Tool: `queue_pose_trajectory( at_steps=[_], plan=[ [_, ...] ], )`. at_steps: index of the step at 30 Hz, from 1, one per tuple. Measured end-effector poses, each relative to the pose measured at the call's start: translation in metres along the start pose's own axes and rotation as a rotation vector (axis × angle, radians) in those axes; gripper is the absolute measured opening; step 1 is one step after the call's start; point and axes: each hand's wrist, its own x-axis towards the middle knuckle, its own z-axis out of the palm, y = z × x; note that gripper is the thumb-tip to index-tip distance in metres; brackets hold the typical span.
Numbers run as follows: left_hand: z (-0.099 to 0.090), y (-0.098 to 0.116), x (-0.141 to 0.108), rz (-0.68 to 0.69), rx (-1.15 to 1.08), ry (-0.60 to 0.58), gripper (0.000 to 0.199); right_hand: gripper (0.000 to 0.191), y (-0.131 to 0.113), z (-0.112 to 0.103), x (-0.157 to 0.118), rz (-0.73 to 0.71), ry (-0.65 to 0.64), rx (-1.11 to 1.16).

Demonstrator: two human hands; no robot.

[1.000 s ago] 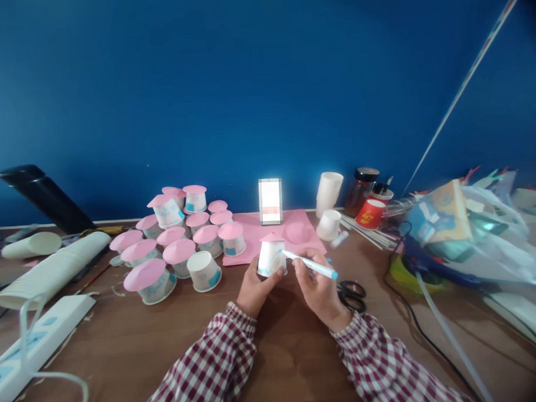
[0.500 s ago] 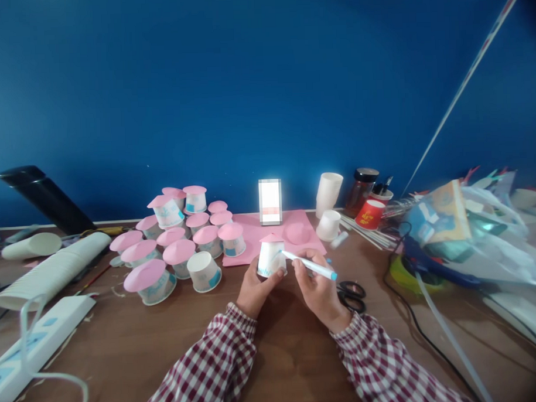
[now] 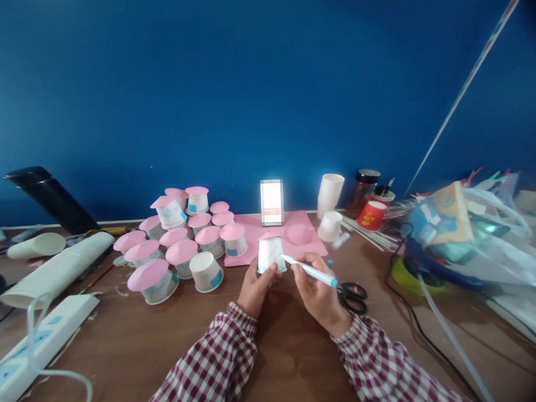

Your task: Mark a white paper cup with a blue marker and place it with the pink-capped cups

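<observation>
My left hand point(image 3: 257, 286) is closed round the lower part of a white paper cup point(image 3: 270, 251), which stands upside down with pale blue marks on its side. In my right hand point(image 3: 317, 293) is a white marker point(image 3: 313, 272) with a light blue end, its tip at the cup's right side. Behind the cup is a pink paper piece; whether it rests on the cup I cannot tell. To the left, several upturned cups wear pink paper cones point(image 3: 182, 251), and one bare cup point(image 3: 206, 271) stands nearest my left hand.
Pink paper point(image 3: 252, 255) lies under a pink cone point(image 3: 298, 234). Black scissors point(image 3: 353, 298) are beside my right wrist. Stacked cups point(image 3: 330, 194), a red cup point(image 3: 371, 215) and a glue gun point(image 3: 437, 268) with its cord are on the right. A power strip point(image 3: 44, 338) is at left.
The marker tip has shifted slightly down along the cup's side. My left thumb has moved a little up and left on the cup. The whole view has shifted slightly.
</observation>
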Motion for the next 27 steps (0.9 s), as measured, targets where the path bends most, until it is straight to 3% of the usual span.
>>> queue_pose_trajectory(
  at_steps=[9,27],
  plan=[
    [-0.0014,-0.0001,0.0019,-0.014,-0.038,-0.025,0.041,0.008,-0.0008,-0.0003,0.0,-0.014,-0.01,-0.011],
    [-0.0049,-0.0051,0.0042,0.046,0.133,-0.015,0.044,0.005,-0.0012,0.0011,-0.0006,-0.07,-0.037,-0.026]
  ],
)
